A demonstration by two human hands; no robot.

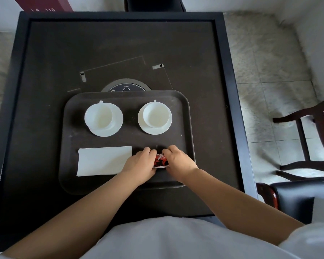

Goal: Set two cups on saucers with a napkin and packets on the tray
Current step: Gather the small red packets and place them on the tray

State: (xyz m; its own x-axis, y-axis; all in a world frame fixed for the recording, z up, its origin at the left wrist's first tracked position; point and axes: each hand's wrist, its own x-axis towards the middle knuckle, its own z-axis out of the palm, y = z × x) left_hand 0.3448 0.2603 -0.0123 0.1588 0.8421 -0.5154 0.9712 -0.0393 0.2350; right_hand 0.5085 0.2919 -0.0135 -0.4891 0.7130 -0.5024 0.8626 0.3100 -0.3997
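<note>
A dark tray lies on the table in front of me. On its far half stand two white cups, the left cup on a white saucer and the right cup on its own saucer. A folded white napkin lies flat at the tray's near left. Red and white packets rest on the tray at the near right, pinched between my left hand and my right hand. Fingers hide the packets' sides.
The tray sits on a dark square table with a raised border. A round black control panel pokes out behind the tray. A wooden chair stands on the tiled floor to the right, and a black cushioned seat sits nearer me.
</note>
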